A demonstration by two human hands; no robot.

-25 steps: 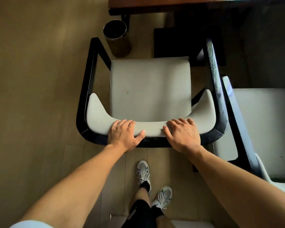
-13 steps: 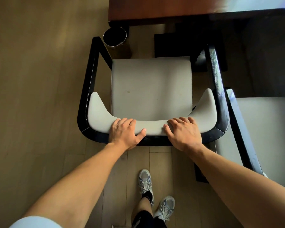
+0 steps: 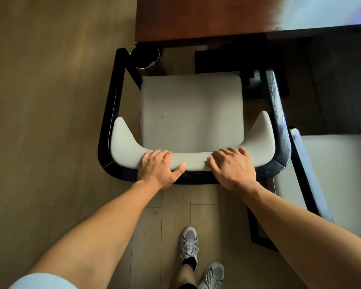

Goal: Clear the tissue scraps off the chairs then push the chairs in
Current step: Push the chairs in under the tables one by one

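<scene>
A black-framed chair (image 3: 117, 113) with a pale grey seat cushion (image 3: 192, 109) and curved grey backrest stands in front of me, facing a wooden table (image 3: 196, 19). The seat shows no tissue scraps. My left hand (image 3: 157, 166) grips the top of the backrest left of centre, fingers curled over its front and thumb along the top. My right hand (image 3: 232, 167) grips the backrest right of centre in the same way. A second chair (image 3: 331, 174) of the same kind stands close to the right, partly cut off.
A dark round bin (image 3: 145, 58) sits on the floor at the table's left corner, just past the chair's front left leg. A dark table base (image 3: 238, 65) lies under the table. Wooden floor spreads out on the left. My feet in grey sneakers (image 3: 189, 245) stand behind the chair.
The chair has slid forward toward the table with both hands on its backrest; the bin now sits partly under the table edge, and my feet have stepped forward.
</scene>
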